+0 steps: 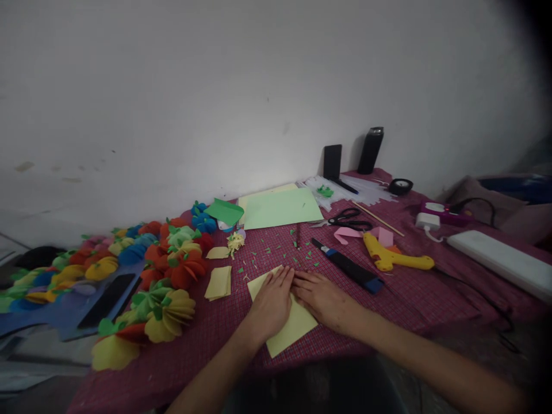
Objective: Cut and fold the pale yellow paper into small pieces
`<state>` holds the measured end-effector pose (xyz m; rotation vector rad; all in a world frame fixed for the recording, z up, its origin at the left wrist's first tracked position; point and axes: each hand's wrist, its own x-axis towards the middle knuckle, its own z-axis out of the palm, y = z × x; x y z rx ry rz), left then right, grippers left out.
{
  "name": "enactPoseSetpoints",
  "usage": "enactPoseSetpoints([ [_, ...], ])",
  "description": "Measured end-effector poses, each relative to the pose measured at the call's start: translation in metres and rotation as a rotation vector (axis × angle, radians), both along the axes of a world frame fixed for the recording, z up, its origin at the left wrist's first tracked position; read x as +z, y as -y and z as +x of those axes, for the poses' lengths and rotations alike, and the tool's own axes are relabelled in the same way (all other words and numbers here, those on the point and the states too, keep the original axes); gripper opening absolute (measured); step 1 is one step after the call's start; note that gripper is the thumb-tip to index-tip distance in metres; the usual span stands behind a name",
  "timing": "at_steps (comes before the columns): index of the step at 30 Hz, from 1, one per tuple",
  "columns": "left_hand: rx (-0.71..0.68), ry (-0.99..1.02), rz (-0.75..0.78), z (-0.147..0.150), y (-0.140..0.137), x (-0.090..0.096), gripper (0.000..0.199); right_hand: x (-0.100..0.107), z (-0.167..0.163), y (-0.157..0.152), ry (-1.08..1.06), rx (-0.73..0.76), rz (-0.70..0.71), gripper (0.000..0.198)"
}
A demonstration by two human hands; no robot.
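Note:
A pale yellow sheet of paper [288,333] lies at a slant near the front of the cloth-covered table. My left hand [273,299] rests flat on it, fingers stretched toward the far end. From the other side my right hand [321,296] presses on the sheet's right edge, fingers extended and close to the left fingertips. Left of the sheet is a small stack of yellow paper pieces [218,283], with another yellow piece [218,252] behind it. Green paper scraps [276,249] are scattered just beyond my fingertips. A black and blue utility knife [349,267] lies right of my right hand.
Colourful paper pumpkins [172,264] crowd the left side. Light green sheets [280,208] lie at the back, beside scissors [345,219]. A yellow glue gun [392,256], pink paper [348,234] and a white power strip [500,261] are at right. A dark can [371,150] stands by the wall.

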<state>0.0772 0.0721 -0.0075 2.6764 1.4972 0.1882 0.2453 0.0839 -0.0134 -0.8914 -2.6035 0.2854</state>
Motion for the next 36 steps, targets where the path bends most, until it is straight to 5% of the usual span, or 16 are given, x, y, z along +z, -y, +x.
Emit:
enactPoseSetpoints([
  [17,0.123,-0.067,0.041,-0.009,0.008,-0.002,0.051,0.009,0.028,0.013,0.048,0.111,-0.202,0.052],
  [36,0.291,-0.069,0.139,-0.033,0.014,-0.011,0.057,0.016,0.048,0.062,0.087,0.142,-0.190,0.044],
])
